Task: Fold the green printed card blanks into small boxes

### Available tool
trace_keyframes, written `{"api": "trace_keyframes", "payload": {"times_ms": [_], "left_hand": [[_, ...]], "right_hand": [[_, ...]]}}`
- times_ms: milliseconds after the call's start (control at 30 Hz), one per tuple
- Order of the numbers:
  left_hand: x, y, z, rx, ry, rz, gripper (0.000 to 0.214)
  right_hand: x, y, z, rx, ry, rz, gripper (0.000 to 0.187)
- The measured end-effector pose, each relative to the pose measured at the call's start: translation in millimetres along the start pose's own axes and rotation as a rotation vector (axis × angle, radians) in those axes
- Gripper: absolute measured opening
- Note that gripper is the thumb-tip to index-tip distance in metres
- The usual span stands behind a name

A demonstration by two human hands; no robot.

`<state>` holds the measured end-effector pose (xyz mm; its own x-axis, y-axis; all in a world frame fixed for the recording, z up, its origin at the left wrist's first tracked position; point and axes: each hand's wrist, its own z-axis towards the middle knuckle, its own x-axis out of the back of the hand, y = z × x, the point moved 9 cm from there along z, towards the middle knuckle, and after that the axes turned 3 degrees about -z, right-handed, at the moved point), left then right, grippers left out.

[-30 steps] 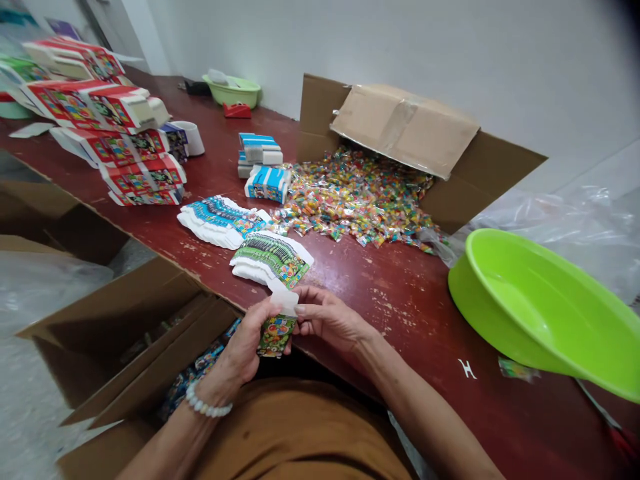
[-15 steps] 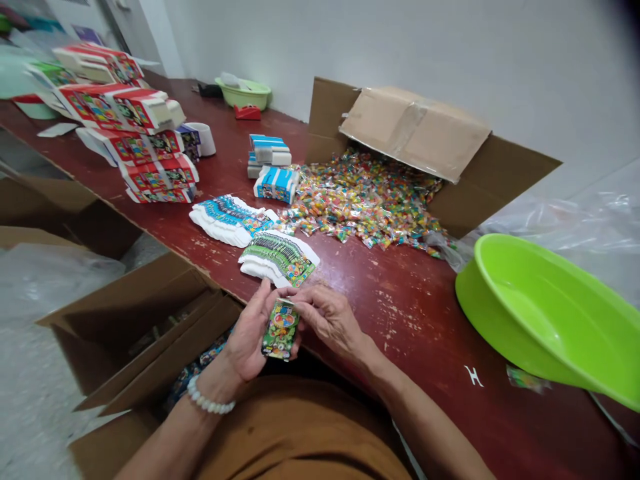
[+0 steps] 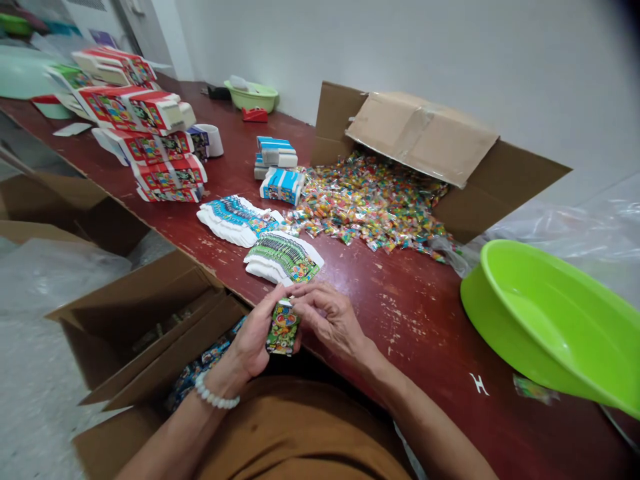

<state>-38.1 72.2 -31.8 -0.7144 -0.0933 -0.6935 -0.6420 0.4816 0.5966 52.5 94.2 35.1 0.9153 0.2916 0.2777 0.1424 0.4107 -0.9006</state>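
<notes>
A small green printed candy box (image 3: 283, 331) is in my left hand (image 3: 254, 343), with the fingers wrapped round its side and back. My right hand (image 3: 336, 321) has its curled fingers at the box's top end, by the white flap; the fingertips partly hide that end. Just beyond both hands lies a fanned stack of flattened green cartons (image 3: 280, 257) on the dark red table (image 3: 395, 327). A similar fan of blue cartons (image 3: 235, 219) is behind it to the left.
Small wrapped candies (image 3: 370, 207) spill from a tipped cardboard box (image 3: 425, 133) at the back. A bright green basin (image 3: 550, 327) stands at right. Blue cartons (image 3: 280, 185) and red cartons (image 3: 127, 110) are stacked farther left. An open cardboard box (image 3: 135, 327) sits below the table edge.
The candy box has tipped, so its front looks shorter and its top end faces me more. My right fingers stay at that end. The whole view has shifted slightly.
</notes>
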Motion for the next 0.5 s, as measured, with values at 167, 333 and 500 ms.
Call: {"api": "trace_keyframes", "payload": {"times_ms": [167, 333, 500], "left_hand": [[1.9, 1.6, 1.8, -0.082, 0.044, 0.138, 0.044], [0.7, -4.6, 2.5, -0.027, -0.006, 0.192, 0.068], [11.3, -4.4, 3.9, 0.035, 0.061, 0.17, 0.058]], "right_hand": [[-3.2, 30.5, -1.2, -0.234, -0.026, 0.153, 0.016], [-11.6, 33.4, 5.4, -0.292, -0.147, 0.272, 0.025], [-9.2, 29.1, 9.7, -0.28, -0.168, 0.234, 0.028]]}}
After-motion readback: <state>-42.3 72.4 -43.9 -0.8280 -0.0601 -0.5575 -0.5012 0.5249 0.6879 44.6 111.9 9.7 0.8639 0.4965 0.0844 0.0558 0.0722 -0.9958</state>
